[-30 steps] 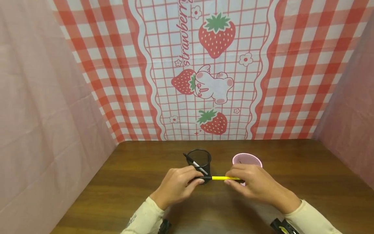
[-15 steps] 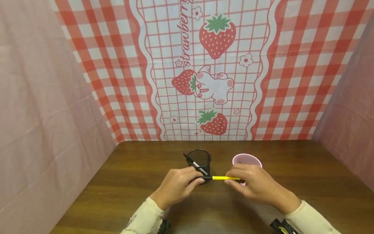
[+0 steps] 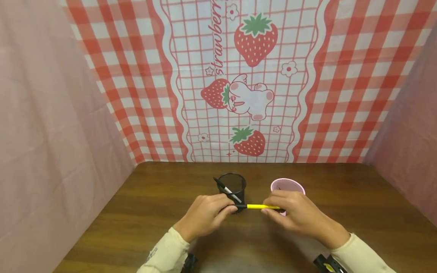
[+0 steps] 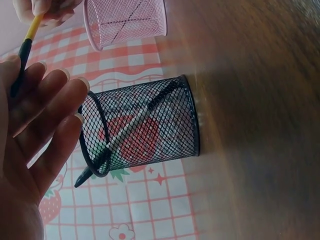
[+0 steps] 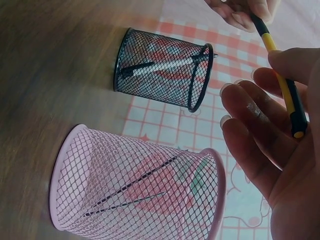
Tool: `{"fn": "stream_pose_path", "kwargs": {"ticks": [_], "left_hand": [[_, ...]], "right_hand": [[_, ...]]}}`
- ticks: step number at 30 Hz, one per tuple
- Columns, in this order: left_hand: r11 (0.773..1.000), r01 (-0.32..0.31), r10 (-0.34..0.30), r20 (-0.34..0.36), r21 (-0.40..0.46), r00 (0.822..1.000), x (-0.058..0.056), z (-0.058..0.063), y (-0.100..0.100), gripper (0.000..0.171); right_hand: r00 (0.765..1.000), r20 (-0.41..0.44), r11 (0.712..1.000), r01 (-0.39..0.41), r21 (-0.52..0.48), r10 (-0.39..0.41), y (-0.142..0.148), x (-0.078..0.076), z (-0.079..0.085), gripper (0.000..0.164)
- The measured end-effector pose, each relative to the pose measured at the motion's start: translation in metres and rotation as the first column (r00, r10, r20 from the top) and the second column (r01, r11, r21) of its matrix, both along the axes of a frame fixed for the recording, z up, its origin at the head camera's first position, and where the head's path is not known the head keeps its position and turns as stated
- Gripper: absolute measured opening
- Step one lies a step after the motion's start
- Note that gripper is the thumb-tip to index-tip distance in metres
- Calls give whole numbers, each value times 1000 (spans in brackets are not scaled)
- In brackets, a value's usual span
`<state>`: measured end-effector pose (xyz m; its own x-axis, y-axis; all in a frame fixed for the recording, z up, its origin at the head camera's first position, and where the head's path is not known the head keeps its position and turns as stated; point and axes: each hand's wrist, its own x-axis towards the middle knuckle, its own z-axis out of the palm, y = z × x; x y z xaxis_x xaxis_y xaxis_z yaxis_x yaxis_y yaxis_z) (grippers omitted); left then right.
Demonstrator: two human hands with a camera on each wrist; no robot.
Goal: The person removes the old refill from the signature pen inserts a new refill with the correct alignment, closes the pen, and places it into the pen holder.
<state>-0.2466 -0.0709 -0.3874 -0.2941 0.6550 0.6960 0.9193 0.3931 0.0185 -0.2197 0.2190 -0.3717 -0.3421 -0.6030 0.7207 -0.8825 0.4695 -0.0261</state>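
A yellow pen (image 3: 254, 206) with black ends lies level between my two hands, above the table. My left hand (image 3: 206, 214) pinches its black left part between thumb and forefinger. The yellow part near the right end is gripped by my right hand (image 3: 298, 216), the other fingers loosely bent beneath. Behind the left hand stands a black mesh pen cup (image 4: 165, 130) with a black-and-white pen (image 3: 228, 190) leaning in it. A pink mesh pen cup (image 5: 115, 175), partly hidden by the right hand in the head view, contains thin dark sticks (image 5: 142, 177).
Everything stands on a brown wooden table (image 3: 164, 189). A red-and-white strawberry cloth (image 3: 252, 94) hangs behind it. Pale pink curtains (image 3: 51, 132) close off the sides. Both wrists wear black straps (image 3: 329, 263).
The view has shifted slightly. Both hands keep the same grip on the pen, and the cups stay where they were.
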Motion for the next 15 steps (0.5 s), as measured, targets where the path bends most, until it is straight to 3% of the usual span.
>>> {"fn": "stream_pose_path", "kwargs": {"ticks": [6,15], "left_hand": [[1000,-12,12,4,-3,1000,0,2,0,26],[1000,23,-22,-94,12,995,0,3,0,29]], "right_hand": [[1000,-13,1000,14,6,-14,1,-1,3,15],[999,-2,999,43,11,-43,2,2,6,16]]}}
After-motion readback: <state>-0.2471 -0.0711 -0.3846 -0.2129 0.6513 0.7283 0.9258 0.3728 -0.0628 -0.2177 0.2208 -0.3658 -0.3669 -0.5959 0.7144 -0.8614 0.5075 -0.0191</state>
